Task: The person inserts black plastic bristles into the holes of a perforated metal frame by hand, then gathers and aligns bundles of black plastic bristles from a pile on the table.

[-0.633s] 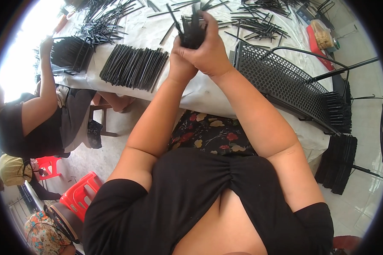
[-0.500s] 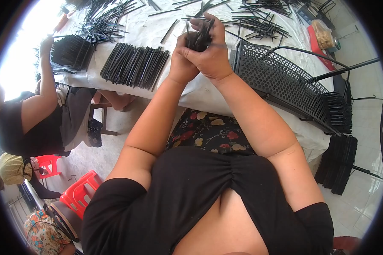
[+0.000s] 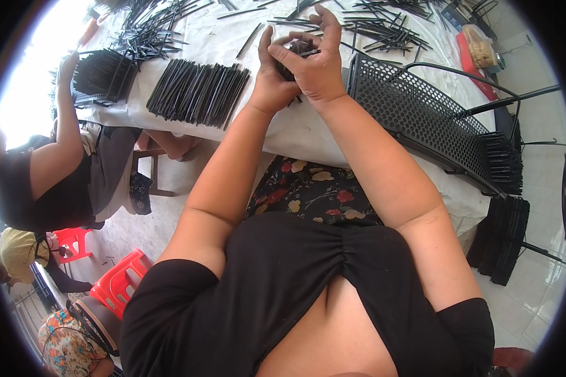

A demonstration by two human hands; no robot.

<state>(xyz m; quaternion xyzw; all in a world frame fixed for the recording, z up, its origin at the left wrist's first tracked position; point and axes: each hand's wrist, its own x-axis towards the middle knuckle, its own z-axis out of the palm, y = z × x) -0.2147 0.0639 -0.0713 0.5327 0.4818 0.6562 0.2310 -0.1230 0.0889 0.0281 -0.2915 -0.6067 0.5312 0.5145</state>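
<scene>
Between my two hands, above the far side of the white-covered table, is a bundle of thin black sticks (image 3: 300, 48), seen mostly end-on. My left hand (image 3: 274, 78) cups it from the left, its thumb side raised. Around its right side curls my right hand (image 3: 319, 66), thumb laid across the near side and some fingers lifted. My palms hide much of the bundle. To the left of my hands lies a neat row of black sticks (image 3: 198, 93), packed side by side. Close to my right wrist stands a black perforated metal rack (image 3: 415, 110).
Loose black sticks (image 3: 146, 39) lie heaped at the far left, and another heap (image 3: 390, 31) at the far right. A person (image 3: 50, 163) works at the left beside a filled rack (image 3: 104, 76). Red plastic stools (image 3: 121, 281) stand on the floor. More sticks (image 3: 500, 242) hang at the right.
My hands have shifted round the bundle. My right hand's fingers have lifted and spread, and the sticks now sit lower between the palms. The view has moved slightly.
</scene>
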